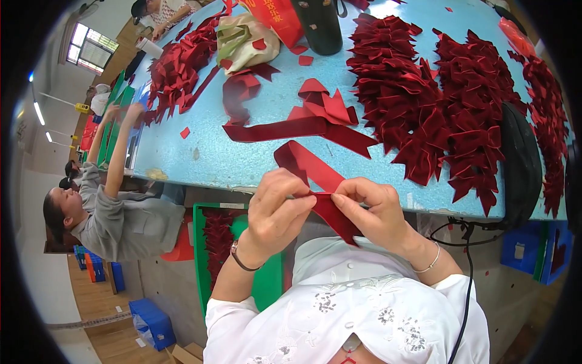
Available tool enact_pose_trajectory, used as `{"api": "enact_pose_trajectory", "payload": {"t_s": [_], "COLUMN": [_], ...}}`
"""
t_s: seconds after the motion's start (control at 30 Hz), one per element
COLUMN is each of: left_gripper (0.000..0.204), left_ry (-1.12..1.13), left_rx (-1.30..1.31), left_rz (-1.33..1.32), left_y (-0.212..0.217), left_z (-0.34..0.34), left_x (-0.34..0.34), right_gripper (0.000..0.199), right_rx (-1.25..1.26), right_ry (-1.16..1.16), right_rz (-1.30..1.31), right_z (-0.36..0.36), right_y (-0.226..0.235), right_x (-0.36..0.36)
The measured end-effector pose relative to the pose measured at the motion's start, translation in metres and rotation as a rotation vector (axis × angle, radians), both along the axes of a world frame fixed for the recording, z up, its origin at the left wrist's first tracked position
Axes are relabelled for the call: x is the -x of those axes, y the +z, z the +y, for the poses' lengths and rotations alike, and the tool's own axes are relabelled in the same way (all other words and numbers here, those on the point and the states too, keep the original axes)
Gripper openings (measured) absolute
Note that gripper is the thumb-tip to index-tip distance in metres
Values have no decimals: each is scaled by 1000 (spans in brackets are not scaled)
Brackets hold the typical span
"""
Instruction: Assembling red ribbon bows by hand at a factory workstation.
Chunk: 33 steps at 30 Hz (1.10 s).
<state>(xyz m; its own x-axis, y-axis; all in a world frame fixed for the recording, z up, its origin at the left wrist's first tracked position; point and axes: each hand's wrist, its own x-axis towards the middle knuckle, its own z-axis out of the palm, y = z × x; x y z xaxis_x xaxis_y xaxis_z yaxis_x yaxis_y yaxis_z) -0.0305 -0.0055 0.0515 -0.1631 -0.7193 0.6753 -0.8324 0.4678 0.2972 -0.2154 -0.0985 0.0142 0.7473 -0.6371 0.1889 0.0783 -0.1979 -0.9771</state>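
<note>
Between my two hands is a dark red velvet ribbon (pixel 334 219), pinched at the table's front edge. My left hand (pixel 277 209) grips it between thumb and fingers. Opposite, my right hand (pixel 373 212) pinches the same ribbon with thumb and forefinger. One end hangs down toward my lap, while a loop of it rises behind my fingers, its lighter red underside showing. Just beyond, more loose ribbon lengths (pixel 285 128) lie on the blue table (pixel 212 161), one with a notched end. Rows of finished-looking velvet bows (pixel 394 91) are piled to the right.
A dark bottle (pixel 320 27) and a cloth bag (pixel 248 42) stand at the back. A black bag (pixel 521 170) hangs over the right edge, with a cable below. A green crate (pixel 199 261) holding bows sits at my left. Another person (pixel 121 212) works further left.
</note>
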Motion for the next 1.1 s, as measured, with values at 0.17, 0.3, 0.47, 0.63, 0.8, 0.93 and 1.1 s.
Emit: {"api": "enact_pose_trajectory", "payload": {"t_s": [0.17,0.3,0.47,0.63,0.8,0.93,1.1], "left_gripper": [28,27,26,28,20,22,26], "left_ry": [-76,-64,53,164,100,-31,-51], "left_rx": [-53,-50,-26,-174,-475,-539,-569], "left_rz": [6,146,223,409,1115,1404,1480], "left_y": [-17,-25,-24,-17,-14,-12,-9], "left_z": [9,10,9,3,-7,-17,-22], "left_x": [2,7,11,24,31,27,27], "right_gripper": [8,5,11,16,16,15,14], "right_rx": [-734,-975,-744,-643,-592,-589,-380], "right_ry": [161,179,223,173,109,55,-27], "right_rz": [-60,-140,-140,-169,-145,-152,-116], "right_z": [3,15,13,9,3,-6,-8], "right_y": [-9,-13,-5,-5,-4,-2,0], "right_x": [2,1,7,8,9,6,4]}}
